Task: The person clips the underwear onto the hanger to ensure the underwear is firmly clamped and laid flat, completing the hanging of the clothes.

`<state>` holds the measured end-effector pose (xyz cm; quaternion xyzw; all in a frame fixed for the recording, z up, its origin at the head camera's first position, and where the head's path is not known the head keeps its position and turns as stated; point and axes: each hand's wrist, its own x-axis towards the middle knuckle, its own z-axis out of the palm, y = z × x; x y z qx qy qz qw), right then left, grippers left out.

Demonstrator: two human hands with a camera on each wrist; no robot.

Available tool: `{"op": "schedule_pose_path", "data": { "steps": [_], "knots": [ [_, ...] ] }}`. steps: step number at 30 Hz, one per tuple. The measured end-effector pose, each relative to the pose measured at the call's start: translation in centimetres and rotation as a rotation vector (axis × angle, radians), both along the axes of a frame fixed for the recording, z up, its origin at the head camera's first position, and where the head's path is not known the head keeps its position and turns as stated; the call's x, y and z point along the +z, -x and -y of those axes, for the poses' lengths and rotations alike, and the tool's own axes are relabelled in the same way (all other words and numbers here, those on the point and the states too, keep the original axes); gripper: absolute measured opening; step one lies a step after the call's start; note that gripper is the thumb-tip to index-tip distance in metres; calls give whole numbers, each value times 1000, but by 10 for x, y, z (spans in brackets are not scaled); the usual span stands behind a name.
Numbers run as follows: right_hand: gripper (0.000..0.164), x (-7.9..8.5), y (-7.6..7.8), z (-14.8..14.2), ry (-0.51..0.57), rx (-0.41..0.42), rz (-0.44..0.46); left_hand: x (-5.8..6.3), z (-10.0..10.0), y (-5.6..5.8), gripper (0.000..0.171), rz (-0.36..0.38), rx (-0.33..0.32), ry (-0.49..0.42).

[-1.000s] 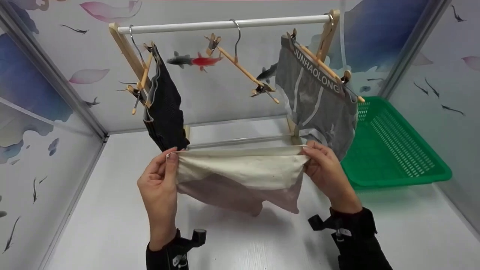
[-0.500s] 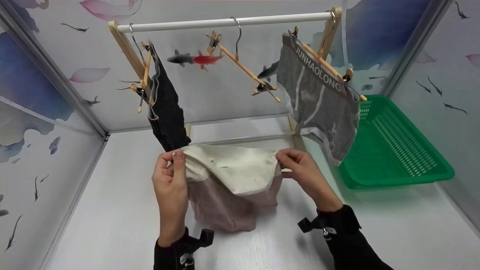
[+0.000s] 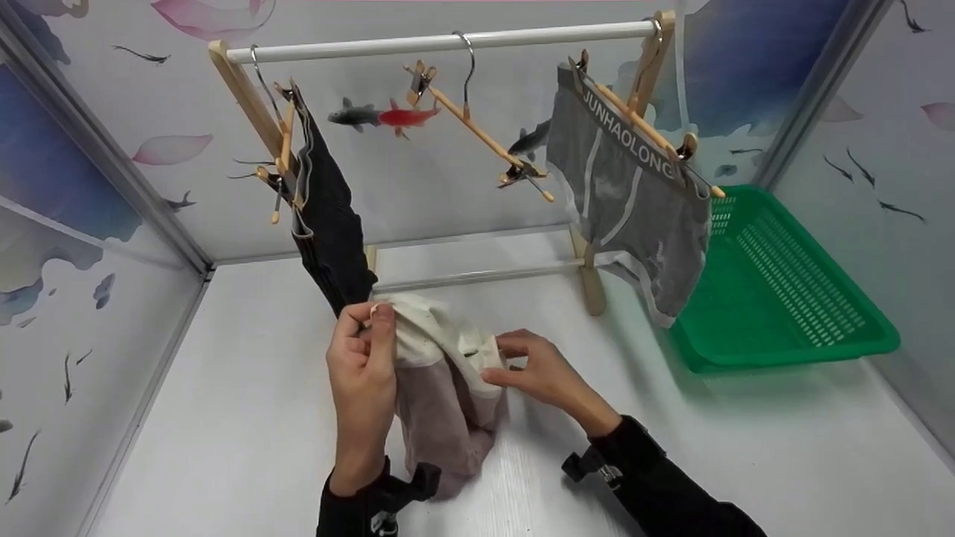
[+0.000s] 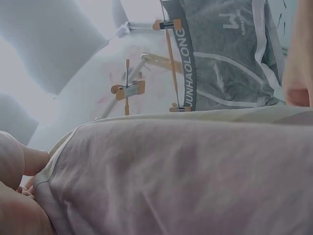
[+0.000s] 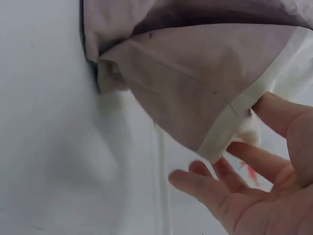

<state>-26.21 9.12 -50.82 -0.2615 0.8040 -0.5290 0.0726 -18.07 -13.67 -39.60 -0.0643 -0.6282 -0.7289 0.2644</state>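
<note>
A pair of mauve underpants [image 3: 429,403] with a wide cream waistband [image 3: 414,335] hangs in folds between my hands, in front of the clothes rack. My left hand [image 3: 365,373] pinches one end of the waistband between thumb and fingers. At the other end, my right hand [image 3: 548,373] has its thumb on the near side of the band and fingers behind it. In the right wrist view the underpants [image 5: 190,78] droop over the white table, and that hand [image 5: 264,171] pinches the band's edge. The mauve cloth [image 4: 171,171] fills the lower left wrist view.
Behind stands the rack with a white rail [image 3: 358,48]. Black pants [image 3: 324,201] hang at left, grey boxer briefs [image 3: 634,186] at right. Between them is a bare clip hanger [image 3: 477,134]. A green basket [image 3: 791,298] sits on the table at right.
The waistband was stretched wide between both hands. My right hand has come left and down toward the left hand, which has shifted slightly right; the cloth now bunches and hangs lower.
</note>
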Motion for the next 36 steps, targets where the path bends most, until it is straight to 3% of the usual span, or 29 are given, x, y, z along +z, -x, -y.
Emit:
{"op": "schedule_pose_path", "data": {
  "steps": [5,9,13,17,20,26,31,36],
  "knots": [
    [26,-2,-2,1,-35,119,-1,1,-1,-1,21,-15,5,-3],
    [16,3,-4,2,-29,165,13,1,-1,-1,21,-20,23,4],
    [12,10,-4,-1,-21,157,6,1,0,-1,21,-20,24,10],
    [17,22,-1,-12,11,82,-15,3,10,-2,21,-12,26,7],
    [18,34,1,-24,118,-2,37,5,23,-3,25,43,49,1],
    [13,59,2,-50,532,-148,234,5,43,-1,26,173,94,13],
    [21,78,-6,-67,661,-248,165,-2,43,8,16,197,-1,48],
    [19,90,-9,-77,740,-303,84,-10,43,14,16,262,-234,-3]
  ]
}}
